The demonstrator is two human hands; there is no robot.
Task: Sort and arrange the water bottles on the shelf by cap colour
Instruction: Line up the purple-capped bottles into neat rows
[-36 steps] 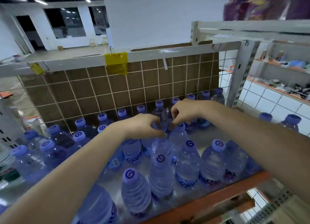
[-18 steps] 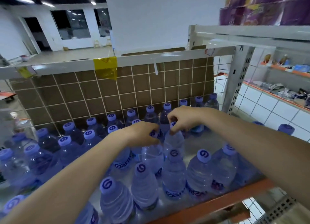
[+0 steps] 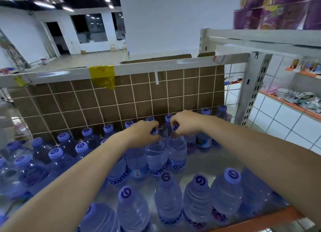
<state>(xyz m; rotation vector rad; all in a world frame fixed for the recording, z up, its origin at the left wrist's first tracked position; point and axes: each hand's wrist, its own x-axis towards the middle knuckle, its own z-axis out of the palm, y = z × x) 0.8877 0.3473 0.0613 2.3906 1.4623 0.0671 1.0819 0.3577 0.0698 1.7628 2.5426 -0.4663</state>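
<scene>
So both hands are already on target here. The left hand [image 3: 145, 133] is curled down over the lilac cap of a clear plastic water bottle with a blue label [image 3: 155, 156], and the right hand [image 3: 185, 123] is pinched around the cap of the matching clear bottle just beside it [image 3: 177, 149]. Fingers closed on the caps in both cases, as far as I can see — the fingertips themselves are partly tucked under, so I can't swear how tight the hold is.

The thing that matters for what comes next: both bottles stand upright, long axis straight up, and each hand sits directly above its bottle at the neck. So nothing to reach for sideways; my guess is any move has to start as a straight lift along that axis. The two bottles are touching or very nearly, side by side in the middle of the shiny metal shelf deck [image 3: 213, 162], with a back row of purple-capped bottles [image 3: 107, 128] along the brown wire-grid back panel [image 3: 83, 101] behind them, and a front row [image 3: 198, 195] between them and the person.

Bare deck lies to the right of the pair, nearer the right hand, so that side looks like the easier place to shift things.
</scene>
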